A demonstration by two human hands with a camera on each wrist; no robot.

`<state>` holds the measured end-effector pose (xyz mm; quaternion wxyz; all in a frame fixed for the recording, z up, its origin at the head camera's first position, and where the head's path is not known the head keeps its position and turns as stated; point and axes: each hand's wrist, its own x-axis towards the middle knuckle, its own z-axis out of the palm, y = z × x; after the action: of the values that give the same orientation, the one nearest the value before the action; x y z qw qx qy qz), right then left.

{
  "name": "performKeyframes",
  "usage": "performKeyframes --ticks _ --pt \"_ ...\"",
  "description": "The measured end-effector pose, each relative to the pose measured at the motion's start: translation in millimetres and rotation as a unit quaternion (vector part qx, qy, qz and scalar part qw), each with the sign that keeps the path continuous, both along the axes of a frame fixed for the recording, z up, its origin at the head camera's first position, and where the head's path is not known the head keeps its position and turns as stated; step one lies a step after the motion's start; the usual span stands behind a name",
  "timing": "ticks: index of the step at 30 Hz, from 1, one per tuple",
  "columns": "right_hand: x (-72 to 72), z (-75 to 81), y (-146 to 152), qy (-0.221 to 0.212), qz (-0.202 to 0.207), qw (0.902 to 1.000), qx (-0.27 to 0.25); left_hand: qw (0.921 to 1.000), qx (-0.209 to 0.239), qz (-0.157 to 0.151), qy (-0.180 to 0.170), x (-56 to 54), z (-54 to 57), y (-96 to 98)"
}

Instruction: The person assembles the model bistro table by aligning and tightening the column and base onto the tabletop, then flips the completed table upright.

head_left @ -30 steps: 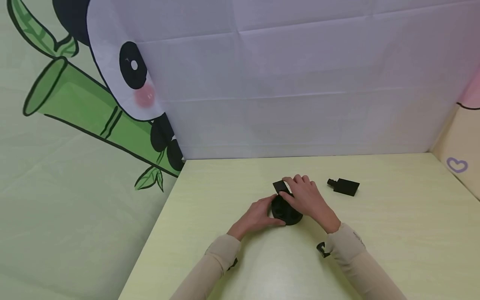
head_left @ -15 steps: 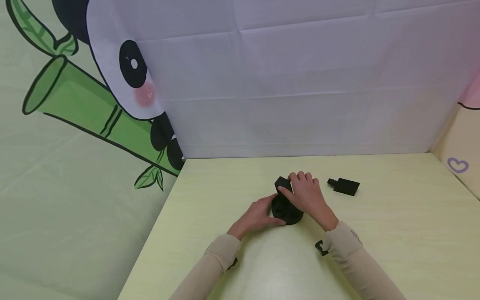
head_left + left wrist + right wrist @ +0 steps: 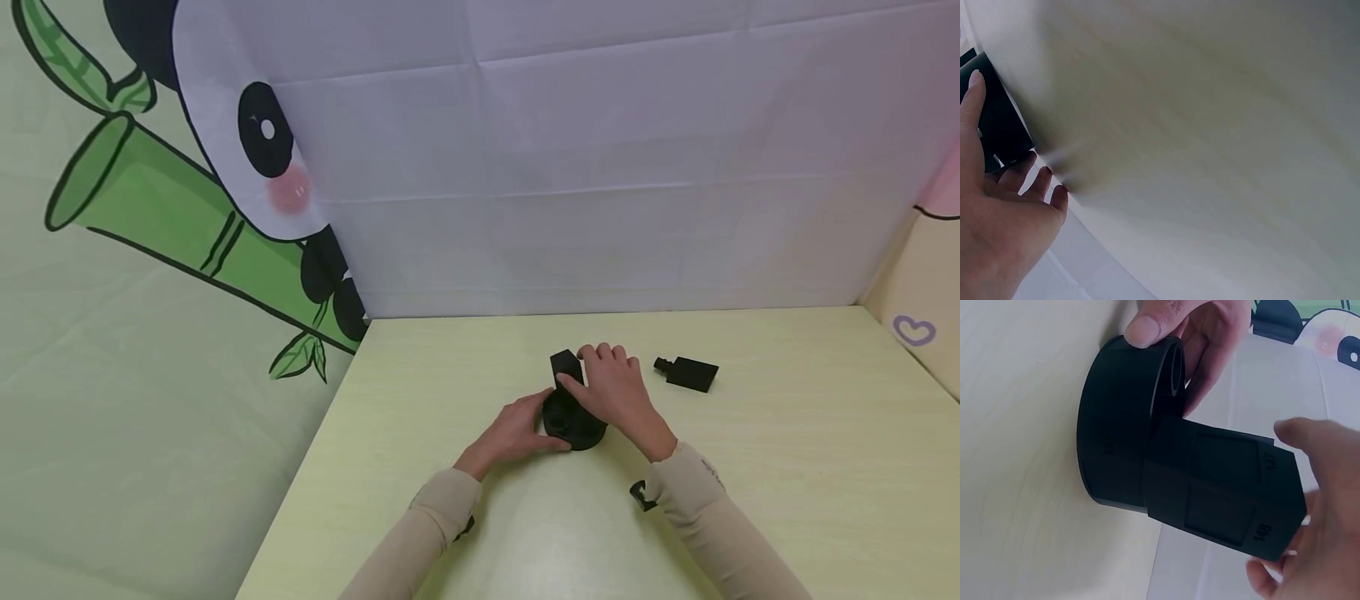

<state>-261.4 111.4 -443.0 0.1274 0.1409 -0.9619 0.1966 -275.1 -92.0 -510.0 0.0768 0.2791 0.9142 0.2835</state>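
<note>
A round black base (image 3: 577, 432) stands on the table, open on top like a shallow cup, with an inner ring (image 3: 1175, 369) showing in the right wrist view. My left hand (image 3: 512, 432) grips its left side between thumb and fingers. Out of the base rises a black angular block (image 3: 1229, 487) with recessed panels and the numbers 147 and 148 near its outer end. My right hand (image 3: 617, 398) holds around that outer end, thumb on one side and fingers on the other; some fingertips are hidden behind the block. Where the block's lower end meets the base is partly covered.
A flat black rectangular piece (image 3: 692, 374) with a narrow neck lies on the table (image 3: 787, 467) to the right of the hands. A pale cloth wall (image 3: 600, 167) rises behind the table, and a printed bamboo backdrop (image 3: 180, 208) hangs at left.
The black block has turned from leaning toward the left to standing more upright out of the base. My right hand shifted slightly with it; my left hand has stayed on the base.
</note>
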Motion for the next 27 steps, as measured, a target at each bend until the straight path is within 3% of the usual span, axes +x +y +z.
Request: performKeyframes --ticks 5,12,17,24,27 --pt "-2.6 -0.9 -0.4 -0.024 0.035 0.9990 0.016 1.0000 -0.003 0.001 0.000 0.2 -0.5 -0.8" --pt "-3.9 -0.3 -0.2 0.000 -0.019 0.9998 -0.005 0.9999 0.001 0.008 -0.007 1.8 0.6 -0.1" --pt "-3.6 1.9 1.9 -0.024 -0.022 0.9995 0.000 1.0000 0.004 0.004 -0.002 1.9 0.6 -0.4" --pt "-1.6 2.0 4.3 -0.001 -0.043 0.9991 0.002 1.0000 0.004 -0.001 -0.001 2.6 2.1 -0.6" --pt "-2.5 2.9 5.5 -0.010 -0.032 0.9994 -0.002 1.0000 0.004 -0.001 0.002 2.5 2.1 -0.9"
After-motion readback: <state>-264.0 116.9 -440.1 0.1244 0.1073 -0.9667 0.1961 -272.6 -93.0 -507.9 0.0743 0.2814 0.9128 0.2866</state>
